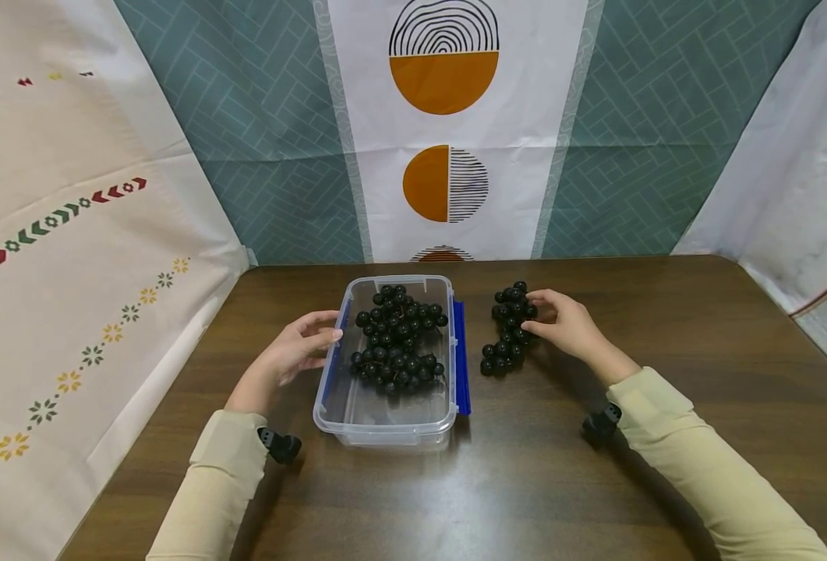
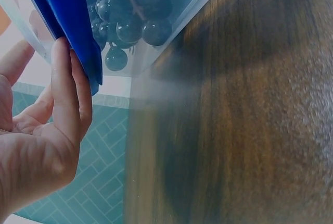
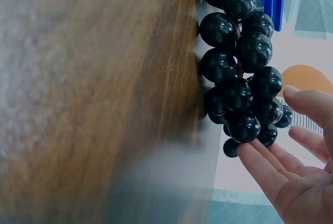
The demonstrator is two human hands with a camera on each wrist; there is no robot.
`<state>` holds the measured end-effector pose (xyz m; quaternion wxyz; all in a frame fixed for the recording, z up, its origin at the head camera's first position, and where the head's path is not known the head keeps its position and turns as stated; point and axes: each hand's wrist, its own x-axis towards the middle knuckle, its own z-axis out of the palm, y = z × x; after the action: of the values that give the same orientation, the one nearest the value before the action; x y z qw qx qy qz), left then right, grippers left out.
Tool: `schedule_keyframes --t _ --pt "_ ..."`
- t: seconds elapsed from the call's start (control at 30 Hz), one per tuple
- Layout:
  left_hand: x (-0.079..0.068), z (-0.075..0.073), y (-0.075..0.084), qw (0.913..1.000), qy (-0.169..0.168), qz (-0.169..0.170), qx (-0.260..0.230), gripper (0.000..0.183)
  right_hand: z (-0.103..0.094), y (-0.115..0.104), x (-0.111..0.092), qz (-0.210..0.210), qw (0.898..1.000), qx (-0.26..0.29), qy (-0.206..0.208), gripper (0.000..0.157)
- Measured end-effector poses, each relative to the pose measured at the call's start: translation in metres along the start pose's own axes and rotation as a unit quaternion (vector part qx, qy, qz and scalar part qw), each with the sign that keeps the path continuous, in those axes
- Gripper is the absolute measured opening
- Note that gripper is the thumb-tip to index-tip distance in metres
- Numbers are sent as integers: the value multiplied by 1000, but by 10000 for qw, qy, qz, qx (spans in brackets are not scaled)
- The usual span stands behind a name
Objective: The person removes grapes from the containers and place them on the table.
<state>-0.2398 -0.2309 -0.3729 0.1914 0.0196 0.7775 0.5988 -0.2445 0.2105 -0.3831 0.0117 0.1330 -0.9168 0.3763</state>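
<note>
A clear plastic food container (image 1: 388, 432) with blue side flaps stands on the table, holding dark artificial grapes (image 1: 395, 331). At its left side is my left hand (image 1: 299, 347), thumb at the rim and fingers against the blue flap (image 2: 73, 21), gripping the edge. To the right of the container another bunch of dark grapes (image 1: 507, 335) lies on the table. My right hand (image 1: 563, 323) reaches the bunch's right side with fingers spread. In the right wrist view, fingertips (image 3: 250, 153) touch a lower grape, while the thumb sits close beside the upper ones.
Beneath everything is a brown wooden table (image 1: 666, 335). A teal and white patterned cloth (image 1: 280, 156) hangs behind its far edge. More pale cloth (image 1: 104, 234) borders the left side. The container's right blue flap (image 1: 461, 358) sticks out towards the loose bunch.
</note>
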Motion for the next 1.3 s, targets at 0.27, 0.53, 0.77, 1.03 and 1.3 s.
schedule_keyframes --t 0.27,0.53,0.77,1.03,1.3 --pt "0 0 -2 10000 43 -27 8 60 0 1 -4 -54 10000 55 35 48" --pt "0 0 -4 10000 77 -12 34 59 -1 -2 -9 -134 9998 105 38 45" --pt "-1 2 -1 9999 86 -35 -60 57 -3 -9 -12 -169 9997 170 42 44" --pt "-2 2 1 9999 129 -73 -21 58 -8 -20 -16 -301 9995 102 59 42" --pt "-2 3 1 9999 112 -40 -70 60 -10 -22 -26 -272 9994 182 -76 45"
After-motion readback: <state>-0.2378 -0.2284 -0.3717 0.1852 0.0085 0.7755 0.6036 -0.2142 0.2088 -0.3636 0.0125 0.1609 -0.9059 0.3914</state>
